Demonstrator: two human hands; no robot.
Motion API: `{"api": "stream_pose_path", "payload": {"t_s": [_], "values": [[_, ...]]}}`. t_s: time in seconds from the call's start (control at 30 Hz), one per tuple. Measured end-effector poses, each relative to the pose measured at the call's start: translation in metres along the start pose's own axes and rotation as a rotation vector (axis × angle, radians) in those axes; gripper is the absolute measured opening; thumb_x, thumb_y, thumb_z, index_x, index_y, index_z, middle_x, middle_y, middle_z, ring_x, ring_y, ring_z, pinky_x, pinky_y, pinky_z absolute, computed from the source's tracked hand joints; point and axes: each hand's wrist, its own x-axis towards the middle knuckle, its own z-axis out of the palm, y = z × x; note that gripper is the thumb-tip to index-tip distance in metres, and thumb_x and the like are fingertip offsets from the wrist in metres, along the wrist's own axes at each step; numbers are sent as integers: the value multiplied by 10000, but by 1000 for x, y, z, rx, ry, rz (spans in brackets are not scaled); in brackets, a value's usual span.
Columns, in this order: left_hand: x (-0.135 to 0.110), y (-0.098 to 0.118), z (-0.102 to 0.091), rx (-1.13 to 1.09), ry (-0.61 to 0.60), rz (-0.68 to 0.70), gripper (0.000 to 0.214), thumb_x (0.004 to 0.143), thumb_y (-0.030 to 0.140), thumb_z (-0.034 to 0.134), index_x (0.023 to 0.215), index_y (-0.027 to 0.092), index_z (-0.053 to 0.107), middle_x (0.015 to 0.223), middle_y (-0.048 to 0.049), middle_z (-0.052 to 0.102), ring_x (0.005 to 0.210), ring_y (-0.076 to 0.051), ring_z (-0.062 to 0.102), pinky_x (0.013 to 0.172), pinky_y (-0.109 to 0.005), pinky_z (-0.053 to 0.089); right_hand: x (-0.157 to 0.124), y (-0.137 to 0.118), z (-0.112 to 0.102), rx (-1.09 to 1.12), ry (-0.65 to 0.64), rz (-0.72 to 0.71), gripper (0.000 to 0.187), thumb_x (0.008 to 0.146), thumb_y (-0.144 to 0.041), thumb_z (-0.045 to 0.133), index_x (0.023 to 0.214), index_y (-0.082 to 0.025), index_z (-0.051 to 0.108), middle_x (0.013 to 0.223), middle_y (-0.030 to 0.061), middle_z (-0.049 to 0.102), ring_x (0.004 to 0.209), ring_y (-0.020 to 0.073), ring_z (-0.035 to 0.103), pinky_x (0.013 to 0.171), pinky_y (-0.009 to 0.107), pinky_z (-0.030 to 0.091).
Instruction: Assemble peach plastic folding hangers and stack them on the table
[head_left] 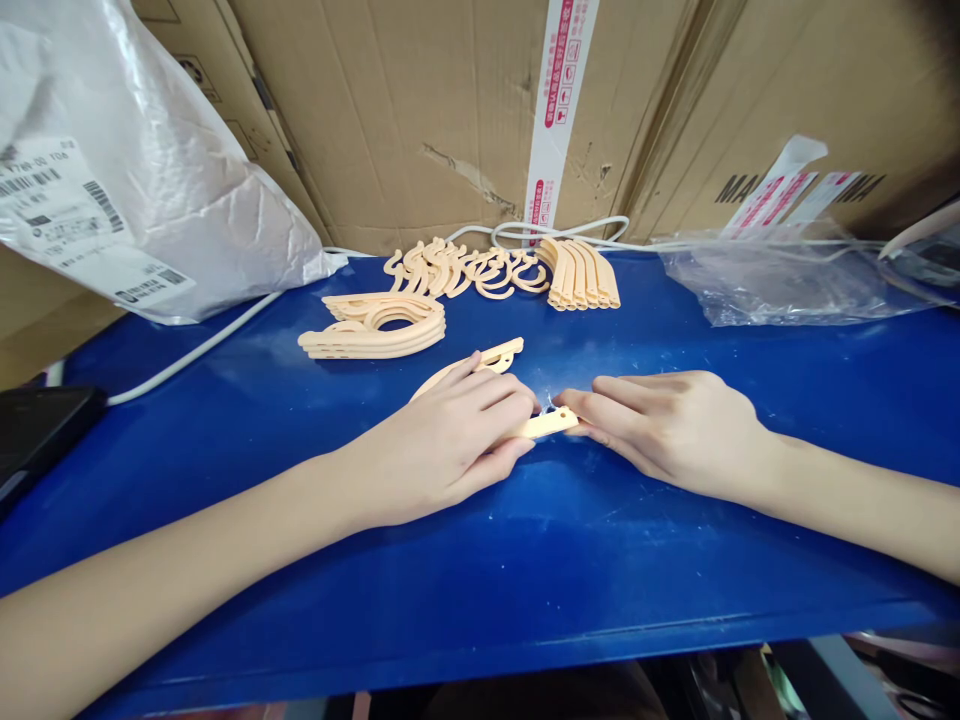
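Note:
My left hand (465, 430) grips a cream plastic hanger part (547, 424) between thumb and fingers. The part's holed tip sticks out toward the right. Beyond the left knuckles, a curved cream piece (504, 352) shows, and my palm covers the rest. My right hand (667, 425) has its thumb and fingertips closed at that holed tip. Whether a small piece sits in the right fingertips is hidden. Behind the hands lie a stack of curved hanger bodies (375, 335), a pile of hooks (491, 272) and a row of slim hanger arms (581, 275).
A blue table (525, 570) carries everything. A white plastic parcel (150, 170) leans at back left, above a dark phone (45, 430). A clear plastic bag (772, 280) lies at back right. White cable (202, 345) runs along the back, before cardboard boxes (420, 110).

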Motion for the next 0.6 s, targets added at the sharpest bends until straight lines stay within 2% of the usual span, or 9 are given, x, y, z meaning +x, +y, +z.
{"api": "stream_pose_path", "payload": {"t_s": [0.27,0.6], "values": [[0,-2,2,17,10,7,177,1004,254,350,983,191,515,1159,-45,584,1080,-194,520,1109,-467,252,1,2,4,130,-71,1,331,1035,-323,290,1003,-167,580,733,-16,656,556,101,602,463,257,310],[0,-1,0,2,2,12,186,1000,244,339,922,188,498,1153,-50,582,1074,-200,525,1107,-484,249,2,0,1,47,-27,-46,258,1020,-254,333,943,-156,559,653,-30,574,511,111,557,448,258,299]]}}
